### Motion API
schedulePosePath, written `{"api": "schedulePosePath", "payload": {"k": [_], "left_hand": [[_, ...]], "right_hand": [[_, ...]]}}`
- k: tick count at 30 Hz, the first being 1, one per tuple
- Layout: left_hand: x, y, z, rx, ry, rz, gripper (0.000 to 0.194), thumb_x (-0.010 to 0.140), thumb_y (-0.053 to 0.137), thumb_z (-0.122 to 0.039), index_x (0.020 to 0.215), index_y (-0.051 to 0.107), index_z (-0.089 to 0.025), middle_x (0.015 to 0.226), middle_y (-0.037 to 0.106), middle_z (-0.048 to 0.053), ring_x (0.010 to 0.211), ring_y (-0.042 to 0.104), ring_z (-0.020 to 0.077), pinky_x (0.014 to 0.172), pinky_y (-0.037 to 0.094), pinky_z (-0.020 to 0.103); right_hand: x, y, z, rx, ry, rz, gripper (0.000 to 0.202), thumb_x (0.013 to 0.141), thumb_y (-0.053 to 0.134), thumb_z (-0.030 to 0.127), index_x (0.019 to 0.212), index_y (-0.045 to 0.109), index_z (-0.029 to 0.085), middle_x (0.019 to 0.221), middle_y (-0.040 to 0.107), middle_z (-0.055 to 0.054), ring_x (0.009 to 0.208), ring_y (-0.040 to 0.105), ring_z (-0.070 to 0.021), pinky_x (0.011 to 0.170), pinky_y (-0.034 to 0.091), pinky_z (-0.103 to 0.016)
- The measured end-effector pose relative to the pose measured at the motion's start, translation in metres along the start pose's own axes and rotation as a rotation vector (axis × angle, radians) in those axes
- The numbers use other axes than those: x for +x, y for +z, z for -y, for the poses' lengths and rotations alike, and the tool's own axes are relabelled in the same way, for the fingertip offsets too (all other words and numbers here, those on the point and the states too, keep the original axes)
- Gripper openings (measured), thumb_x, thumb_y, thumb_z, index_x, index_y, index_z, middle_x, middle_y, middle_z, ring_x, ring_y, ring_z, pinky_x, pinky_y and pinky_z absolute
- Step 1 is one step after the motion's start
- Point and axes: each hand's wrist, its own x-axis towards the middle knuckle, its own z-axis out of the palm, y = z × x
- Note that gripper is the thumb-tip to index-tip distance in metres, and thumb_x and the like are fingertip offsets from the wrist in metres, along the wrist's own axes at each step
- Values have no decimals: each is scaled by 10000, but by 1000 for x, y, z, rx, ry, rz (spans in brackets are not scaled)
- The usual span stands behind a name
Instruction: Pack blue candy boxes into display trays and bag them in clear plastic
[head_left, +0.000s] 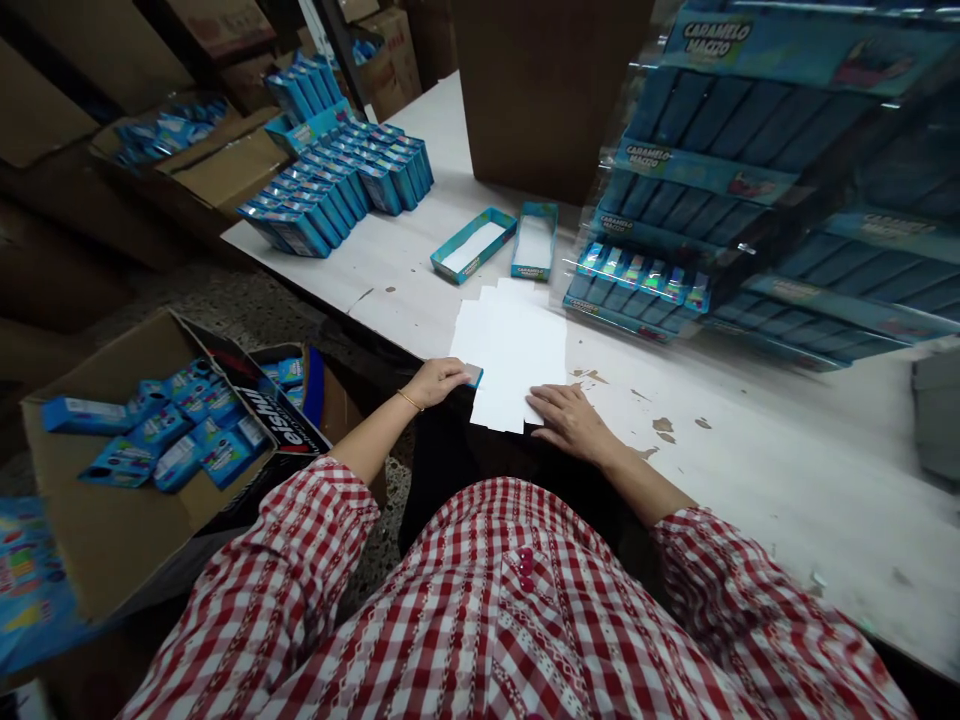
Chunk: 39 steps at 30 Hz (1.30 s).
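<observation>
Near the table's front edge, my left hand is closed on a small blue box, of which only one end shows beside the white sheets. My right hand lies flat, fingers spread, on the right edge of the overlapping white sheets. Beyond the sheets stand two shallow blue trays, the left one tilted at an angle and the right one upright to me, both with white bottoms.
Rows of blue boxes stand at the back left. Wrapped stacks of filled display trays rise on the right. A brown carton is behind. An open carton of blue boxes sits low at my left.
</observation>
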Motion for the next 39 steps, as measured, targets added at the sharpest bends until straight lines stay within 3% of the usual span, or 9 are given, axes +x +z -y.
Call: {"api": "schedulePosePath", "payload": {"k": [5, 9, 13, 16, 19, 27, 30, 35, 39], "left_hand": [[-3, 3, 1, -62, 49, -5, 315, 836, 489, -351, 608, 558, -145, 656, 560, 11, 634, 517, 108, 626, 415, 230], [-4, 4, -26, 153, 137, 19, 294, 877, 463, -327, 711, 623, -144, 769, 638, 51, 733, 553, 138, 708, 415, 277], [1, 5, -70, 547, 138, -13, 300, 887, 464, -308, 706, 643, -151, 767, 643, 78, 816, 537, 192, 745, 355, 354], [10, 9, -89, 674, 115, 143, 240, 874, 481, -244, 738, 663, -166, 777, 641, 89, 867, 529, 222, 705, 342, 350], [22, 13, -90, 717, 49, 307, 201, 859, 494, -235, 800, 677, -178, 824, 653, 89, 879, 544, 238, 654, 349, 324], [17, 10, -82, 860, 107, 333, 293, 854, 380, -235, 806, 668, -210, 799, 677, 66, 768, 594, 235, 588, 359, 294], [19, 8, -75, 885, 264, 223, 364, 873, 300, -269, 747, 640, -237, 753, 671, 51, 694, 589, 226, 575, 377, 289], [19, 9, -86, 828, 315, 193, 452, 877, 220, -352, 652, 603, -270, 677, 656, 32, 622, 583, 223, 527, 364, 279], [21, 9, -94, 784, 251, 252, 470, 861, 219, -441, 748, 651, -293, 767, 685, 33, 654, 603, 244, 536, 364, 293]], "right_hand": [[-3, 7, -7, 85, -33, -108, 275, 883, 465, 292, 1086, 617, 186, 1135, 622, -99, 1034, 531, -218, 845, 406, -389], [15, -2, -4, 49, 120, -173, 250, 907, 424, 246, 948, 662, 181, 910, 675, -75, 853, 553, -178, 757, 398, -316], [45, -17, 13, -229, 118, 78, 209, 864, 464, 164, 800, 661, 136, 776, 644, -91, 782, 513, -197, 695, 325, -323], [64, -22, 22, -346, 60, 204, 209, 843, 444, 102, 790, 646, 113, 789, 627, -112, 800, 495, -205, 694, 291, -332], [76, -19, 24, -356, 35, 259, 239, 859, 411, 100, 819, 647, 106, 810, 627, -125, 825, 492, -213, 695, 288, -338], [81, -5, 45, -223, 39, 179, 284, 908, 384, 162, 780, 637, 148, 863, 658, -80, 892, 525, -210, 770, 375, -363], [72, -6, 49, -236, 60, 72, 349, 928, 309, 140, 818, 640, 158, 895, 663, -45, 905, 545, -183, 901, 373, -375], [14, -8, 76, -386, 127, -128, 377, 910, 384, 208, 1272, 462, 137, 1351, 458, -72, 1287, 347, -239, 1132, 63, -478], [-13, 6, 83, -457, 194, -188, 467, 903, 292, 111, 1362, 333, 182, 1471, 284, -48, 1370, 200, -223, 1122, 125, -506]]}}
